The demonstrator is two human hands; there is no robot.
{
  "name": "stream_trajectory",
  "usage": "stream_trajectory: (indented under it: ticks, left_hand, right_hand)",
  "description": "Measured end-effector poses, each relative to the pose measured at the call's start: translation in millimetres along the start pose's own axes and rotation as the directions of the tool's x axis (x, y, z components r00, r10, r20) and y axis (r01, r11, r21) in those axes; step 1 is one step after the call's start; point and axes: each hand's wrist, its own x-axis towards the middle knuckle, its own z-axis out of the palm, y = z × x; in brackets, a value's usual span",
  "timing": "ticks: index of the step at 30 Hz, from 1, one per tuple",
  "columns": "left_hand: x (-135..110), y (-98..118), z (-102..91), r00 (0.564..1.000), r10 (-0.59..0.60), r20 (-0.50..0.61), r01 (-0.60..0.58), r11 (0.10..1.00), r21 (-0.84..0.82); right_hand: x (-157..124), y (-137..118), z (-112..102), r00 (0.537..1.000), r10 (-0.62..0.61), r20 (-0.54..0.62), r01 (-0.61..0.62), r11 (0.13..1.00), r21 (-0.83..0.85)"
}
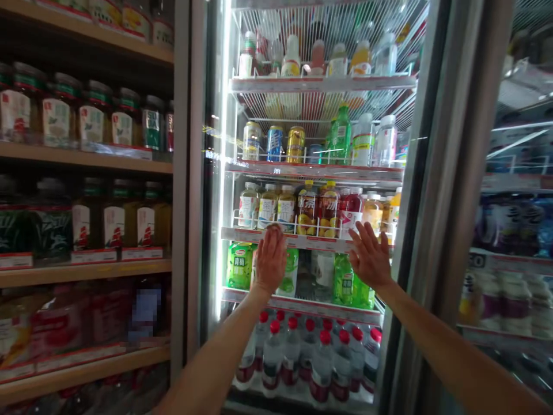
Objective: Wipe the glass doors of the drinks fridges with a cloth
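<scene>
A tall lit drinks fridge with a glass door (302, 265) stands in front of me. My left hand (271, 259) is raised before its middle shelves, fingers bunched together; a small brownish patch shows at the fingertips, too unclear to name. My right hand (369, 256) is raised farther right with its fingers spread, in front of the juice bottles and green packs, holding nothing. Both hands appear to be at the glass, though contact cannot be made out. Behind the left hand are tea bottles (268, 204) and a green drink pack (288, 274).
Red-capped water bottles (309, 351) fill the fridge's bottom. Cans (275, 143) and a green bottle (343, 135) stand on an upper shelf. Wooden shelves (86, 271) with bottled drinks are on the left. A metal door frame (473, 173) and another fridge are on the right.
</scene>
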Motion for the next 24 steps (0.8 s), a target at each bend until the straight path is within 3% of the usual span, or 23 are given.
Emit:
stream_trajectory:
  ticks: [2,3,7,9,11,12,14,16,18,21,23,24]
  left_hand:
    - [1.1,12.8,6.3,0.998,0.049,0.044,-0.049,0.999,0.001]
    - [2.8,10.2,5.9,0.999,0.020,0.041,-0.020,1.000,0.011]
    - [14.0,-25.4,-7.0,0.967,-0.225,-0.124,0.232,0.972,0.048]
    - [17.2,-23.8,-8.0,0.948,-0.264,-0.179,0.277,0.960,0.050]
    - [14.6,0.2,-1.2,0.980,-0.154,-0.128,0.163,0.985,0.057]
    - [11.0,16.3,3.8,0.998,-0.018,-0.054,0.021,0.998,0.054]
    - [0.7,42.8,11.7,0.961,0.272,0.048,-0.273,0.962,0.013]
    - [-10.6,46.2,11.4,0.925,0.372,0.079,-0.374,0.927,0.013]
    - [-19.4,23.5,1.9,0.965,0.257,0.058,-0.261,0.962,0.081]
    - [-25.3,-22.2,-17.2,0.999,-0.026,-0.045,0.033,0.988,0.153]
    - [-26.4,-30.2,-21.5,0.989,-0.124,-0.082,0.134,0.981,0.141]
    - [-27.0,-24.6,-19.5,0.991,-0.113,-0.074,0.122,0.984,0.128]
  right_hand:
    - [-0.3,1.2,-0.2,1.000,-0.004,0.003,0.004,1.000,0.003]
    - [-0.2,1.5,-0.3,1.000,-0.006,0.002,0.006,1.000,0.004]
    - [0.3,0.1,-0.3,1.000,-0.003,-0.003,0.003,1.000,-0.005]
    - [0.4,-0.8,-0.2,1.000,0.005,0.000,-0.005,1.000,-0.011]
    - [0.2,-0.8,-0.3,1.000,0.011,0.003,-0.010,1.000,-0.009]
    - [0.0,-0.5,-0.4,1.000,0.010,0.007,-0.010,1.000,-0.005]
    - [-0.2,0.5,-0.7,1.000,0.005,0.013,-0.005,1.000,0.001]
    - [-0.3,1.3,-1.2,1.000,-0.002,0.018,0.002,1.000,0.000]
    - [-0.1,1.2,-1.3,1.000,0.000,0.020,0.000,1.000,-0.005]
    - [0.1,-0.2,-0.6,1.000,0.006,0.006,-0.006,1.000,-0.007]
    - [0.1,-1.1,0.0,1.000,0.010,-0.004,-0.010,1.000,-0.005]
    - [0.0,-1.3,0.2,1.000,0.011,-0.006,-0.011,1.000,-0.004]
